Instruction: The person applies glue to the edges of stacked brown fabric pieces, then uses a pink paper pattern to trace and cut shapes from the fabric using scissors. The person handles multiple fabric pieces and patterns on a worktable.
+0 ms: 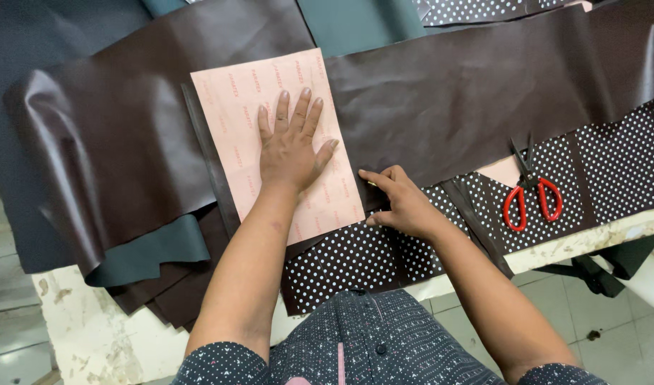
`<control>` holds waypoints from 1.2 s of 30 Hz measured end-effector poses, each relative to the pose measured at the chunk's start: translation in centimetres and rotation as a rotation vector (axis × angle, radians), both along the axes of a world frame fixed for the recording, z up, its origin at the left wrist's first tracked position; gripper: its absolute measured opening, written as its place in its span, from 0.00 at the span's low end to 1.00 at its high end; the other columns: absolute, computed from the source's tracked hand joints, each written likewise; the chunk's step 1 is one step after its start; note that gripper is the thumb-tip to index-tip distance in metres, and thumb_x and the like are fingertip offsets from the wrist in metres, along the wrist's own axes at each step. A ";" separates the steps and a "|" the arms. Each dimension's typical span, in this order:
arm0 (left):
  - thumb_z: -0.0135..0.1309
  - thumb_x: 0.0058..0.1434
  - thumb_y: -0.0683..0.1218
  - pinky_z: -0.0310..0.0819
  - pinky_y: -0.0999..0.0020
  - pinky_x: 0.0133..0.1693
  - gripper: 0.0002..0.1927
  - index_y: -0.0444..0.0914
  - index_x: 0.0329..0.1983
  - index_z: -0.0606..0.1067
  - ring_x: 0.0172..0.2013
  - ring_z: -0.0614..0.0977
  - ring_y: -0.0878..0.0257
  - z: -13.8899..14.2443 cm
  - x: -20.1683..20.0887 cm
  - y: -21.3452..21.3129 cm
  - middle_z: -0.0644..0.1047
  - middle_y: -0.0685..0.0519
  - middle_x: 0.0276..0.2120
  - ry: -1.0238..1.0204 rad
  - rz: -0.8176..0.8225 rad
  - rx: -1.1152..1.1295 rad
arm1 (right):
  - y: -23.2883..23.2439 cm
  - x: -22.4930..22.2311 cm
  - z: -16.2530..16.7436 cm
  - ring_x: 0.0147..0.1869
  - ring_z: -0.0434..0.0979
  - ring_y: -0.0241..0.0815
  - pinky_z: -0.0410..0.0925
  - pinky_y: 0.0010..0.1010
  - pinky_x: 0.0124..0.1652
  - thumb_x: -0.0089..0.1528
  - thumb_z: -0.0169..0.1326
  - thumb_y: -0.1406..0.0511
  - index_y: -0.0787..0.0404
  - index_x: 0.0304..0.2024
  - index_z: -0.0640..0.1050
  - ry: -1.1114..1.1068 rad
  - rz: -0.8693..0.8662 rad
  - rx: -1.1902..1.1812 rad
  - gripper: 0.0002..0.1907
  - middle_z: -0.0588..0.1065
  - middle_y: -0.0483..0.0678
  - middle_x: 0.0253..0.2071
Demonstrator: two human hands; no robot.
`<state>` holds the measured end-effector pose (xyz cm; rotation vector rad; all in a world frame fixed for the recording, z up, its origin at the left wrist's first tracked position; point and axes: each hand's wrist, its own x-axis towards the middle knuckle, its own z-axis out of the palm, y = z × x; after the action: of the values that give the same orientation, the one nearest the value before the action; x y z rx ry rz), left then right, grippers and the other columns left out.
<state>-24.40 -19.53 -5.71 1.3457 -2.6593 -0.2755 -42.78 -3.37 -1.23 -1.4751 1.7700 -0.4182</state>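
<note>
A pink paper pattern sheet (234, 107) lies on a large dark brown leather sheet (448, 93) spread across the table. My left hand (291, 146) presses flat on the pink sheet, fingers spread. My right hand (398, 203) rests at the sheet's lower right edge, fingers pinched around a small thin tool whose tip touches the leather beside the paper; the tool is mostly hidden.
Red-handled scissors (530, 199) lie to the right on black fabric with white dots (355, 264). A teal sheet (156, 253) pokes out under the leather at lower left. The worn white table edge (576, 246) runs along the near side, with tiled floor beyond.
</note>
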 end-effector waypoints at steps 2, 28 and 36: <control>0.41 0.65 0.70 0.26 0.42 0.71 0.41 0.51 0.78 0.54 0.75 0.44 0.54 0.1 0.0 0.0 0.49 0.60 0.77 -0.001 0.001 -0.006 | 0.0 0.0 0.0 0.49 0.69 0.44 0.67 0.31 0.52 0.44 0.72 0.66 0.53 0.67 0.70 0.004 0.003 -0.012 0.48 0.66 0.49 0.47; 0.41 0.63 0.70 0.24 0.44 0.71 0.41 0.54 0.77 0.53 0.76 0.41 0.55 0.7 -0.5 0.0 0.47 0.60 0.77 -0.032 0.020 0.088 | 0.6 -0.3 -0.6 0.52 0.71 0.47 0.68 0.34 0.52 0.42 0.73 0.65 0.53 0.65 0.72 0.010 -0.030 -0.096 0.47 0.68 0.49 0.49; 0.40 0.63 0.71 0.23 0.44 0.70 0.41 0.54 0.78 0.51 0.75 0.40 0.56 0.6 -0.7 0.0 0.45 0.60 0.77 -0.062 0.017 0.071 | 0.9 -1.3 -2.3 0.49 0.72 0.42 0.69 0.30 0.47 0.54 0.66 0.62 0.58 0.62 0.73 -0.133 -0.088 -0.109 0.33 0.69 0.48 0.48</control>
<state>-25.11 -19.52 -5.11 1.4194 -2.7117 -0.3343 -44.12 -2.45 -3.50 -1.4128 1.7330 -0.6525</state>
